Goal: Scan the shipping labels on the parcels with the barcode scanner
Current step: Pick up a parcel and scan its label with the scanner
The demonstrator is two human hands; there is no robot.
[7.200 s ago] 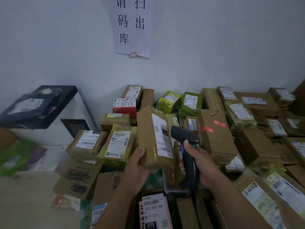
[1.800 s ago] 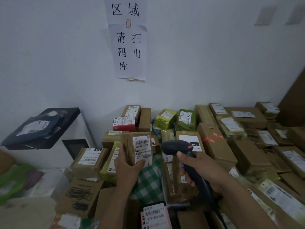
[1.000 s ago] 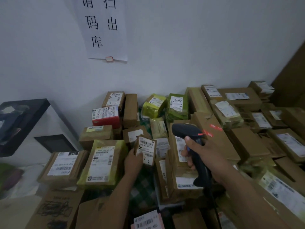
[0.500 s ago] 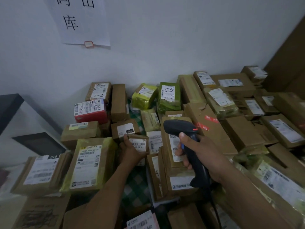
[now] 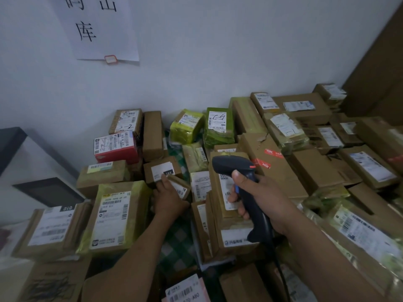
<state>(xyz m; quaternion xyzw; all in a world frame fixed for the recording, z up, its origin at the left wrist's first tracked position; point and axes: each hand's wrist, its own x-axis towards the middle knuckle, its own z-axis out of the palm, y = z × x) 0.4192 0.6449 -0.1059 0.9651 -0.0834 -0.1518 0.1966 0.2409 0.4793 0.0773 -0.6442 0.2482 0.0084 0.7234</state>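
While the right hand [image 5: 259,199] grips a black barcode scanner [image 5: 234,165], the left hand [image 5: 169,200] beside it holds a small brown cardboard parcel [image 5: 180,186].

We see a barcode scanner [image 5: 237,171] in dark blue-black, with a blue trigger and a small red-orange mark on its head. Most parcels [image 5: 316,168] around it are plain brown cardboard, the small parcel [image 5: 180,186] among them, and their labels [image 5: 113,212] are white with black barcodes and print. We pick out a red box [image 5: 116,152], a yellow-green wrapped parcel [image 5: 186,127], a darker green parcel [image 5: 219,134] beside it and a long brown box [image 5: 281,171] bearing red stickers [image 5: 273,153]. Between the boxes we find a green-and-white checked cloth [image 5: 178,240]. The wall [image 5: 218,51] is white; the paper sign [image 5: 109,40] on it is white with black characters and a red-rimmed tag [image 5: 110,59].
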